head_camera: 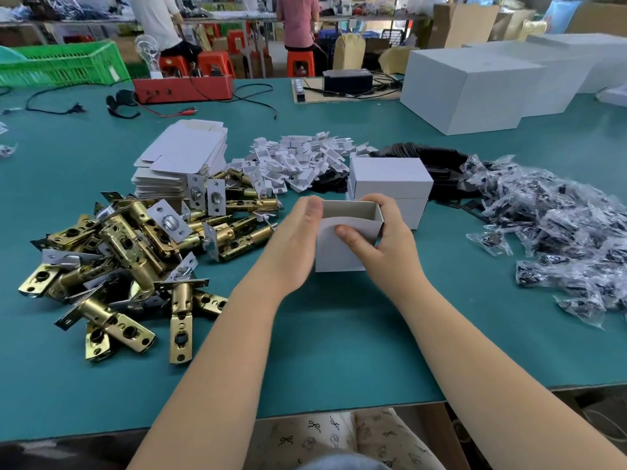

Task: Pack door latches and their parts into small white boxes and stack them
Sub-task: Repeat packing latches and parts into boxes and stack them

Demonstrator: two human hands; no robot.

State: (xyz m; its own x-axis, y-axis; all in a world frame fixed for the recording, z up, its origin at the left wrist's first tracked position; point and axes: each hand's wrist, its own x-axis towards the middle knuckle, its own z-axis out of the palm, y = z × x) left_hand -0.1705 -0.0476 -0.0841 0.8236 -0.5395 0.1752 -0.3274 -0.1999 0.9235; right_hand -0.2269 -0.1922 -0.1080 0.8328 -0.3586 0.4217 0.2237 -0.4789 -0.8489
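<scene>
Head view; packing bench, teal table (322, 351).

Progress: early, by judgement; two closed boxes stacked (390, 188) just behind the hands, these being the only finished ones seen; the box (342, 245) in hand stands open at the top, interior apparently empty, so nothing packed into it yet; left to do: latch and parts in, flaps shut, box onto the stack; much stock remains.

Stock: latches (135, 252), brass-coloured heap, left of the hands; flat blanks (183, 161), stacked behind the latches; white inserts (298, 161), loose pile at centre; black plates (424, 157), behind the stack; bagged parts (549, 225), clear packets, right.

Left hand (298, 242): fingers fairly straight, laid flat against the box's left side, fingertips at its upper rim; steadying, not wrapping.

Right hand (383, 239): curled round the box's right side; thumb pressed on the near face, fingers over the far right corner; firm hold.

Box location: on or just above the table, centre, between both hands; which, cannot tell.
</scene>
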